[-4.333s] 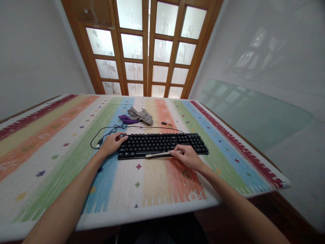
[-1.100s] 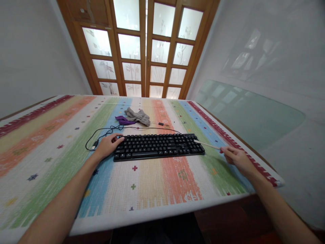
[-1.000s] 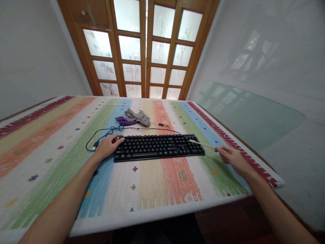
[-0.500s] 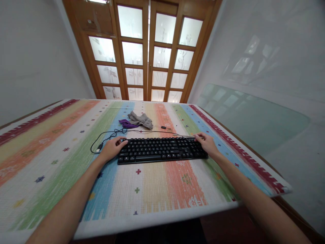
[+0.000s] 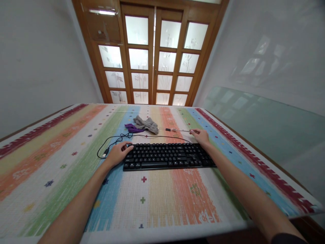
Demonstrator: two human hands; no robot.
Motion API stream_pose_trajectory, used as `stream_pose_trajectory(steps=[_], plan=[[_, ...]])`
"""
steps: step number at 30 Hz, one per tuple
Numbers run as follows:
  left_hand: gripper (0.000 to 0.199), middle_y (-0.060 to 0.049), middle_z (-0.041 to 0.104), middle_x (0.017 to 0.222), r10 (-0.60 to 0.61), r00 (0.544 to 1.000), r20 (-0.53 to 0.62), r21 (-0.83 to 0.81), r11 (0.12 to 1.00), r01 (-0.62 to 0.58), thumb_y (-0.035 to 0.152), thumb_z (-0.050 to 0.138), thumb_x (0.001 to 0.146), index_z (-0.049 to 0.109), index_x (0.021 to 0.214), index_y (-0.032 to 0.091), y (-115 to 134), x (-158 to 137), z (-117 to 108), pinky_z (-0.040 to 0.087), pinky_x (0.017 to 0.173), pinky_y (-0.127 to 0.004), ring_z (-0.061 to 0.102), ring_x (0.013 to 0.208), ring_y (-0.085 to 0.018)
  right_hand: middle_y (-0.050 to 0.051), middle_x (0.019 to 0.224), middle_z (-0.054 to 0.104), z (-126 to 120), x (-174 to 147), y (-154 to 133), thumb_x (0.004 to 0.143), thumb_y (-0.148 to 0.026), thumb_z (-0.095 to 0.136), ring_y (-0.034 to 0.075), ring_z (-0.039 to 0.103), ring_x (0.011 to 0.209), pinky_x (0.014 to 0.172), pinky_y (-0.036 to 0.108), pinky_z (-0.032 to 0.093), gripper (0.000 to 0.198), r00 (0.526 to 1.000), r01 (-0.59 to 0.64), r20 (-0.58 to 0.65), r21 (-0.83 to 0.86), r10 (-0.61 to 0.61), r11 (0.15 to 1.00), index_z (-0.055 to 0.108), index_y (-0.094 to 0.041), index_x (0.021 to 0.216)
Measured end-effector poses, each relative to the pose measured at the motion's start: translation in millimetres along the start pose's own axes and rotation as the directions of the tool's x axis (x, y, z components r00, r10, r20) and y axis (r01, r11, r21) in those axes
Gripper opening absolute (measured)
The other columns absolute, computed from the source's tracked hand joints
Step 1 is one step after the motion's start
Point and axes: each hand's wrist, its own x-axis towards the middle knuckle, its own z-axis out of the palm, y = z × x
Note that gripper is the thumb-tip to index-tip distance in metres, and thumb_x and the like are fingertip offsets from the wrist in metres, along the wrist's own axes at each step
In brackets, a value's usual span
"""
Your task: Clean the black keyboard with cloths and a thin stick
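Note:
A black keyboard [image 5: 167,157] lies flat on the striped tablecloth in front of me. My left hand [image 5: 118,153] rests at its upper left corner, with thumb and fingers closed around that edge. Above the keyboard's right end, my right hand [image 5: 200,136] pinches one end of a thin stick-like tool [image 5: 182,130]. It points left, and its far tip looks pale. That tip is close to a small dark block [image 5: 168,129]; whether they touch I cannot tell. Behind the keyboard runs its black cable [image 5: 162,136], looped on the left and ending in a USB plug [image 5: 105,153].
A crumpled grey cloth [image 5: 146,124] lies beyond the keyboard, with a purple cloth [image 5: 133,128] at its left. The striped tablecloth [image 5: 76,189] covers the table. A glass panel [image 5: 254,115] leans by the right wall, and wooden doors [image 5: 152,61] stand behind.
My right hand has risen off the keyboard's upper right edge, carrying the thin tool away from me toward the dark block. My left hand stays at the keyboard corner. The view has shifted slightly.

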Motion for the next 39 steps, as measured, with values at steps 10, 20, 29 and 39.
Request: stream_pose_trajectory(steps=[10, 20, 29, 39], plan=[[0.052, -0.001, 0.063, 0.067, -0.006, 1.0, 0.015, -0.015, 1.0, 0.006, 0.061, 0.048, 0.082, 0.072, 0.102, 0.019, 0, 0, 0, 0.047, 0.07, -0.033, 0.06, 0.067, -0.021, 0.008, 0.082, 0.079, 10, 15, 3, 0.072, -0.027, 0.071, 0.027, 0.071, 0.086, 0.082, 0.036, 0.052, 0.016, 0.997, 0.008, 0.076, -0.162, 0.005, 0.987, 0.081, -0.02, 0.083], [0.052, -0.001, 0.064, 0.068, -0.009, 1.0, 0.005, -0.01, 1.0, 0.009, 0.062, 0.048, 0.082, 0.072, 0.101, 0.02, 0, 0, 0, 0.046, 0.068, -0.033, 0.059, 0.065, -0.021, 0.007, 0.078, 0.077, -5, 18, 11, 0.066, -0.021, 0.072, 0.028, 0.07, 0.086, 0.08, 0.035, 0.051, 0.007, 0.99, 0.012, 0.136, -0.287, 0.029, 0.958, 0.078, -0.024, 0.065], [0.053, -0.001, 0.065, 0.068, -0.005, 1.0, -0.003, 0.005, 1.0, 0.005, 0.063, 0.048, 0.081, 0.073, 0.1, 0.02, 1, 0, -1, 0.046, 0.068, -0.032, 0.06, 0.064, -0.021, 0.006, 0.083, 0.078, -48, -26, 27, 0.079, -0.038, 0.059, 0.026, 0.07, 0.084, 0.078, 0.035, 0.052, 0.027, 0.993, 0.007, 0.114, -0.179, 0.013, 0.984, 0.078, -0.02, 0.08], [0.055, -0.001, 0.067, 0.067, -0.005, 1.0, -0.007, 0.023, 1.0, 0.005, 0.065, 0.048, 0.08, 0.073, 0.101, 0.022, 2, 0, -2, 0.047, 0.067, -0.032, 0.061, 0.064, -0.021, 0.009, 0.111, 0.075, -57, -80, 31, 0.084, -0.057, 0.053, 0.028, 0.065, 0.109, 0.102, 0.043, 0.046, 0.043, 0.994, 0.065, 0.081, 0.104, -0.074, 0.992, 0.075, -0.022, 0.097]])
